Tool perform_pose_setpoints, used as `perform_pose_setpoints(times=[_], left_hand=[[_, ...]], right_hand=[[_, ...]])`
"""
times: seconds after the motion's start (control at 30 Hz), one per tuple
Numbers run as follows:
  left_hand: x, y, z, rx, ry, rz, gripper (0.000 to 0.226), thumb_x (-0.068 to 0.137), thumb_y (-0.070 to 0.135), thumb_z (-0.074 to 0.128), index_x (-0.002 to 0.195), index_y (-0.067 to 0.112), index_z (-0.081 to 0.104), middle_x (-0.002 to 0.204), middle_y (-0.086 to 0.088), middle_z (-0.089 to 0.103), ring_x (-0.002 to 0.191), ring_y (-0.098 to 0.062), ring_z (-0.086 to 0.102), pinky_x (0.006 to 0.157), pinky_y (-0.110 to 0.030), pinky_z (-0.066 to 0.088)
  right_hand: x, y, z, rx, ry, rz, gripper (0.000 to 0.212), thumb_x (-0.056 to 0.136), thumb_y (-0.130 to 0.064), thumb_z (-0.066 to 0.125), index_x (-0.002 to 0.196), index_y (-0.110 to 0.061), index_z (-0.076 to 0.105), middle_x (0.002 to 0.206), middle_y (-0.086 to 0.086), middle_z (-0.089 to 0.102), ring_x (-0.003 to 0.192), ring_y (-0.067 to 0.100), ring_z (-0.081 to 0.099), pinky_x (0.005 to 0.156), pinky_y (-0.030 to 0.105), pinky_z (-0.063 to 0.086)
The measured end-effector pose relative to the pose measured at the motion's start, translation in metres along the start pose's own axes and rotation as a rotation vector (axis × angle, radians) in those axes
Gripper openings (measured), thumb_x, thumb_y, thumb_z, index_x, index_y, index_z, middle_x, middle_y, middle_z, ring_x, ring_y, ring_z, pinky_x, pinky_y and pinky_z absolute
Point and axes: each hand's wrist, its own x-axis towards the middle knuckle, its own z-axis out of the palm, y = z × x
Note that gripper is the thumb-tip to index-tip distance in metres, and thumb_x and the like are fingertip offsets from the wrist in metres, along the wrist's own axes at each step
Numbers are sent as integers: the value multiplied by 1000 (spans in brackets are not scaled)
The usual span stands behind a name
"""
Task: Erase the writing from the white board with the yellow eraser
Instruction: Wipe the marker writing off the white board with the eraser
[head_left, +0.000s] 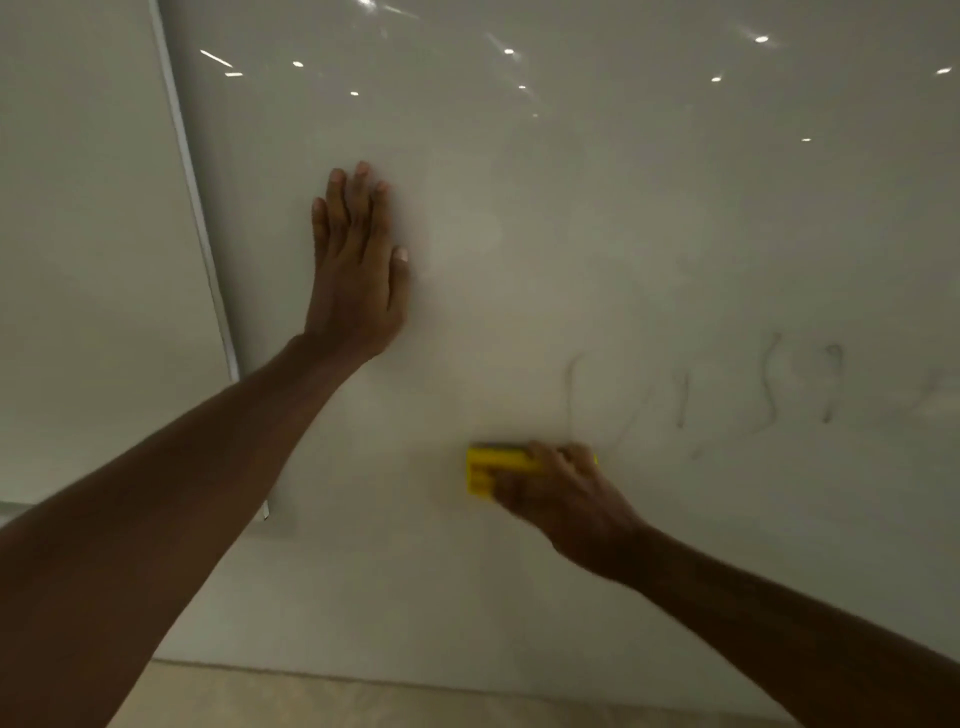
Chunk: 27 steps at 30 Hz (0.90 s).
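A glossy white board (597, 182) fills most of the view. Faint grey writing (769, 384) runs across its lower right part, smeared and thin. My right hand (566, 493) grips the yellow eraser (493, 467) and presses it flat on the board, just left of and below the start of the writing. The hand and eraser are blurred. My left hand (356, 265) lies flat on the board higher up and to the left, fingers together and pointing up, holding nothing.
The board's metal left edge (195, 208) runs down at a slant, with a plain pale wall (88, 234) beyond it. A tan floor strip (363, 701) shows at the bottom. Ceiling lights reflect in the upper board.
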Motion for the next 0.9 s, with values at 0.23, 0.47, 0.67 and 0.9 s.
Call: perform_pose_setpoints(times=[0.23,0.47,0.67,0.9], left_hand=[[-3,29,14,-5,11,60,57,105,17,39,156,-6,28,165,-31,22,153,-54,15,126,-61,7],[-2,47,23,-5,27,99,56,105,16,40,156,-5,29,165,-30,24,153,-54,16,125,-60,7],[2,57,28,20,41,126,56,104,15,39,156,-4,29,165,-30,25,153,-54,16,126,-60,6],[8,90,41,30,74,149,55,106,16,40,156,-4,29,164,-31,25,152,-53,16,125,-61,2]], right_hand=[[-4,78,-47,-84,65,258,50,108,-21,34,147,-52,40,160,-24,31,135,16,44,98,39,32],[0,72,-47,-128,272,536,52,106,-19,45,150,-47,40,162,-20,30,127,24,47,100,41,35],[-85,41,-14,-141,-38,-36,50,97,-7,40,127,-33,70,139,-12,63,119,34,62,90,43,47],[-53,137,-81,-201,221,586,58,103,-25,49,153,-49,31,165,-22,21,120,26,47,88,38,32]])
